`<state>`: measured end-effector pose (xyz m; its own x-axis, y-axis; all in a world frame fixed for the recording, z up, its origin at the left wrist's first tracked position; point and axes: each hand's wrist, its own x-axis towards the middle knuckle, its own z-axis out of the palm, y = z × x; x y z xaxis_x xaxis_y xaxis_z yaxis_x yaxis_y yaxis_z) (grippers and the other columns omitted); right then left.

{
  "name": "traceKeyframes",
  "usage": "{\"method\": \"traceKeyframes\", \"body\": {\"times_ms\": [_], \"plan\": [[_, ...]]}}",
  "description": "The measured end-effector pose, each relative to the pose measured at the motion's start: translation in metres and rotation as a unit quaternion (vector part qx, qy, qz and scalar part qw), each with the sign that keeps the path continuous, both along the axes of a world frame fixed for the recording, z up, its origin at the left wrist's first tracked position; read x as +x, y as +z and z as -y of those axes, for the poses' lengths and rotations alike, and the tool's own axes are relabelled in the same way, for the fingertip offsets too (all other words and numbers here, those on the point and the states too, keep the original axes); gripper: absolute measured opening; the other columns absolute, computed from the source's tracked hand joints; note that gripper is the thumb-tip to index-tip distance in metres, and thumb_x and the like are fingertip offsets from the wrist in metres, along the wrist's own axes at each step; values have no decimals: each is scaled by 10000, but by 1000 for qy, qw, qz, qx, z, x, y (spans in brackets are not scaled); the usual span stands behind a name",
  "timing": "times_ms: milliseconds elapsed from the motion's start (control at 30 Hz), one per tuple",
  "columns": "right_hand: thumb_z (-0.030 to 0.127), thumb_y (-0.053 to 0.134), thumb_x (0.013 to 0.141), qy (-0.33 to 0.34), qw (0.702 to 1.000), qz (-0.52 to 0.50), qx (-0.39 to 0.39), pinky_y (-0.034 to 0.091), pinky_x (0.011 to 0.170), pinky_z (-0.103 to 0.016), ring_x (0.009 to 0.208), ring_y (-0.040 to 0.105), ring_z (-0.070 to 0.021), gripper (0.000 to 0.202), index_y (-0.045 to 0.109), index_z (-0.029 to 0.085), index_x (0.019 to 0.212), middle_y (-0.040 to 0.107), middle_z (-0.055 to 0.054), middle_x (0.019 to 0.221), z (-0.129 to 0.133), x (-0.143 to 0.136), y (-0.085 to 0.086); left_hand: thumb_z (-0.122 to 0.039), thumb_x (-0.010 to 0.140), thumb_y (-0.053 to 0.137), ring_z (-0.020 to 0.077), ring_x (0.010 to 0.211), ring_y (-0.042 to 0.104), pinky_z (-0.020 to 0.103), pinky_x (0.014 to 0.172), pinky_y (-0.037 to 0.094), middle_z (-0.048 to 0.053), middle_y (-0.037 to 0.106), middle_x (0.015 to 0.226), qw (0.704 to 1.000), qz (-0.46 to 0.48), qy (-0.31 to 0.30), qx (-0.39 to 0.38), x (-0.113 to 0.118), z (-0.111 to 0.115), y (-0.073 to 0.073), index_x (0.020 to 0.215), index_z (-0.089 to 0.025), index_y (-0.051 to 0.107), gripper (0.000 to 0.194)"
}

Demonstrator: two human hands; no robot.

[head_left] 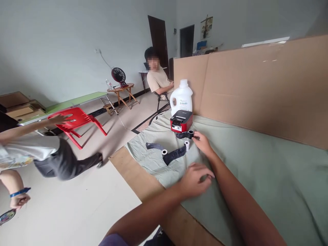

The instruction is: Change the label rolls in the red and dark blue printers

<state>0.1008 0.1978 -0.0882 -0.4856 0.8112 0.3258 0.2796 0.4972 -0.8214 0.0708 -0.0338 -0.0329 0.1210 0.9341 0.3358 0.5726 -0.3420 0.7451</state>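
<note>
My right hand [201,140] pinches the end of a small dark roll [190,133], whose black strip curls in front of a red and black printer [181,121]. My left hand [196,180], slightly blurred, hovers over the green cloth near my right forearm, fingers curved and apart, with nothing in it. Between my left hand and the printer lie a white-cored roll [164,152] with a dark strip, and another white roll [187,146] with a wide black strip [175,155]. A white jug [182,97] stands upright behind the printer.
Green cloth [246,153] covers the work surface, with a tall cardboard panel [256,89] along its back. At left, a person reaches over a red plastic stool [74,121]. Another person sits beyond the jug. A fan [118,74] stands on a wooden table.
</note>
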Motion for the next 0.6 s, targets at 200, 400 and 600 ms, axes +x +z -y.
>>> {"method": "traceKeyframes", "body": {"times_ms": [200, 400, 600], "plan": [[288, 661, 813, -40, 995, 84, 42, 478, 957, -421, 1041, 664, -254, 405, 657, 228, 1214, 755, -67, 1077, 10, -3, 13, -204, 870, 535, 185, 934, 646, 320, 868, 425, 32, 736, 953, 974, -192, -114, 35, 12, -9, -24, 920, -211, 665, 139], [311, 684, 793, -60, 995, 77, 37, 465, 793, -317, 834, 658, -208, 90, 676, 223, 810, 743, -19, 850, 14, -10, 17, -162, 878, 510, 163, 900, 618, 298, 841, 426, 10, 716, 932, 971, -207, -107, 53, 11, -8, -25, 908, -204, 630, 130], [330, 649, 804, -37, 998, 51, 30, 423, 677, -268, 699, 608, -165, 126, 641, 210, 767, 709, -4, 778, 13, -6, 11, -173, 888, 517, 166, 927, 620, 301, 849, 429, 7, 716, 951, 970, -206, -118, 47, 11, -9, -23, 920, -210, 646, 138]]}}
